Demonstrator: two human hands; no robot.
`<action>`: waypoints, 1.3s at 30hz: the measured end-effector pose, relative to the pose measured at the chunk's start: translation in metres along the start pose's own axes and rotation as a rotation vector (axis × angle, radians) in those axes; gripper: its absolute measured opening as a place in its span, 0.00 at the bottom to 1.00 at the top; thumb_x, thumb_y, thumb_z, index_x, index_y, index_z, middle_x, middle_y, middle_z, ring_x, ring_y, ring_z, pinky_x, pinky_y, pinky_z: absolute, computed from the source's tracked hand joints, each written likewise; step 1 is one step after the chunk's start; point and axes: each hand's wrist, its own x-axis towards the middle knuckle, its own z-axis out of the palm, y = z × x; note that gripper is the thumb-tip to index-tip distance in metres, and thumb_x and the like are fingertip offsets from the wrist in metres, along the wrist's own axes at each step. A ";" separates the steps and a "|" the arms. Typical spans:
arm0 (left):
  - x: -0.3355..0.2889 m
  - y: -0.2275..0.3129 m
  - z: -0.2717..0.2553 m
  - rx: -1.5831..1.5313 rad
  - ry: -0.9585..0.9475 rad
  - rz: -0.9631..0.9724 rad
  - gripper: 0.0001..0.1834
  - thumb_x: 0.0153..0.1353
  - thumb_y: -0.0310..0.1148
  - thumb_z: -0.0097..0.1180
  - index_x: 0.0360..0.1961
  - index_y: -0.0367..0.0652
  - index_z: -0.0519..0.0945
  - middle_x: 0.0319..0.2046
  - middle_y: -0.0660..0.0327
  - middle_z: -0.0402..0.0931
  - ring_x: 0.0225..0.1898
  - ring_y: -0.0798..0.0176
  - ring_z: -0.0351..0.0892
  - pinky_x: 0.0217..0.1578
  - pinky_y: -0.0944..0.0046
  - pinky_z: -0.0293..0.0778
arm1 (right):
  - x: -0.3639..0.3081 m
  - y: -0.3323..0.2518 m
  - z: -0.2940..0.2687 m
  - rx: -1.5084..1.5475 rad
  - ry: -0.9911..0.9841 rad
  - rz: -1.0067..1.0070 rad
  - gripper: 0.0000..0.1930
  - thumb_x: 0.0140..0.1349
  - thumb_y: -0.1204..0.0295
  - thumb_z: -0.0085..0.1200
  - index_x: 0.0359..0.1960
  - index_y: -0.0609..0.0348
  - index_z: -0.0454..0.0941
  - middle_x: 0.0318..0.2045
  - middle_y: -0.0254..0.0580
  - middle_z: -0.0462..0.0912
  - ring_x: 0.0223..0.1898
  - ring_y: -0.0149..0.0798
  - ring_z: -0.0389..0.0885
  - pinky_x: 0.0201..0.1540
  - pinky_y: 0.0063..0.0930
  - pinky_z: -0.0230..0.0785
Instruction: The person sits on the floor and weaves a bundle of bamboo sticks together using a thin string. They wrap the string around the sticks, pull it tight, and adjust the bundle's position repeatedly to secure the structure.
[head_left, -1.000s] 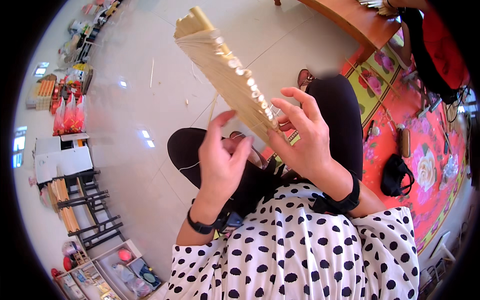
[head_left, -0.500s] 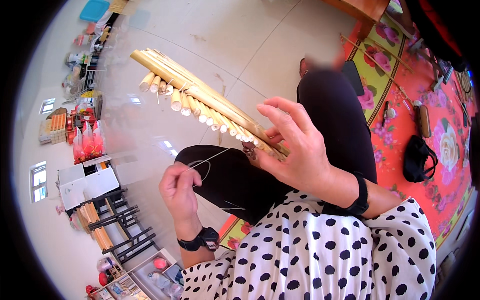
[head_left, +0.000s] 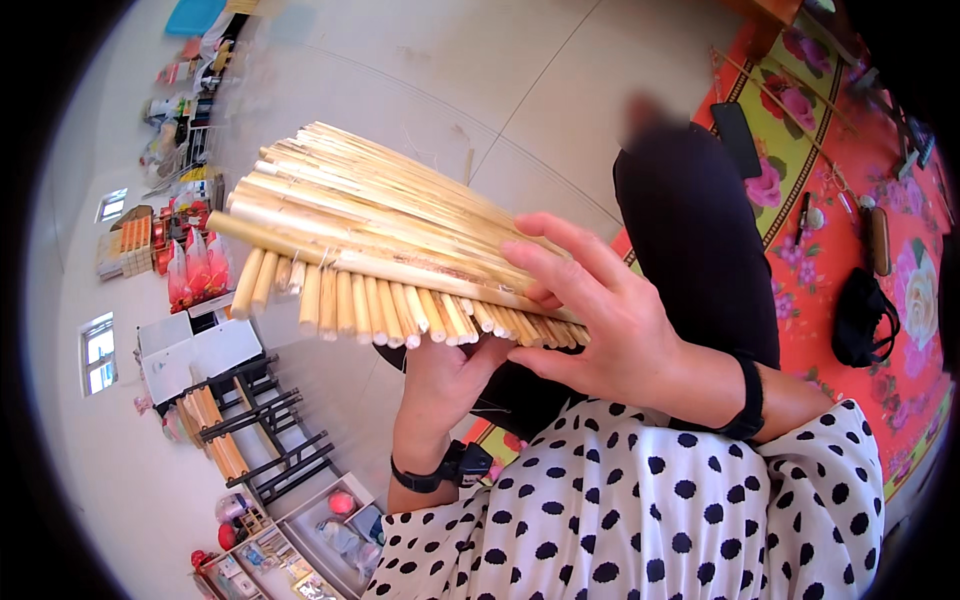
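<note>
A panel of pale yellow stalks (head_left: pixel 390 215) is tilted up before me. Long stalks lie side by side, and a row of short cut ends (head_left: pixel 385 310) crosses beneath the front edge. Bits of thread tie the edge stalk near its left part. My right hand (head_left: pixel 625 315) grips the panel's right end, thumb below and fingers over the top. Under the cut ends is my left hand (head_left: pixel 435 385), its thumb pressed up to the stalks; its other fingers are hidden behind them. The thread that hand held does not show beside it now.
My dark-trousered knee (head_left: pixel 690 210) rises at the right. A flowered red mat (head_left: pixel 800 330) beyond it bears a phone (head_left: pixel 737 138), a black bag (head_left: pixel 862 318) and thin sticks. Folded black-legged stools (head_left: pixel 265 425) and shelves of goods line the left wall.
The panel has turned so its broad upper face shows. My left hand has moved right, from drawing thread in the open to beneath the stalks. My right hand stays at the right end.
</note>
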 end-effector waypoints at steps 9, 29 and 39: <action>-0.020 0.000 -0.020 0.317 -0.133 0.202 0.17 0.62 0.27 0.58 0.52 0.39 0.77 0.49 0.58 0.77 0.49 0.58 0.76 0.52 0.59 0.71 | 0.001 0.004 0.001 0.154 -0.112 0.054 0.38 0.43 0.79 0.68 0.60 0.53 0.69 0.60 0.51 0.66 0.42 0.46 0.81 0.42 0.33 0.78; -0.035 -0.026 -0.020 -0.291 0.122 0.308 0.16 0.61 0.37 0.59 0.44 0.36 0.80 0.40 0.54 0.80 0.38 0.55 0.79 0.39 0.60 0.76 | 0.006 0.003 -0.001 0.112 -0.126 0.045 0.31 0.43 0.81 0.65 0.54 0.60 0.71 0.51 0.50 0.70 0.39 0.48 0.80 0.40 0.34 0.76; 0.025 -0.030 0.033 -1.225 -0.090 0.379 0.22 0.65 0.43 0.46 0.17 0.43 0.66 0.23 0.56 0.71 0.28 0.59 0.69 0.33 0.60 0.68 | 0.011 -0.008 0.003 -0.157 -0.019 -0.016 0.24 0.51 0.67 0.64 0.49 0.64 0.75 0.43 0.53 0.77 0.39 0.51 0.81 0.41 0.34 0.76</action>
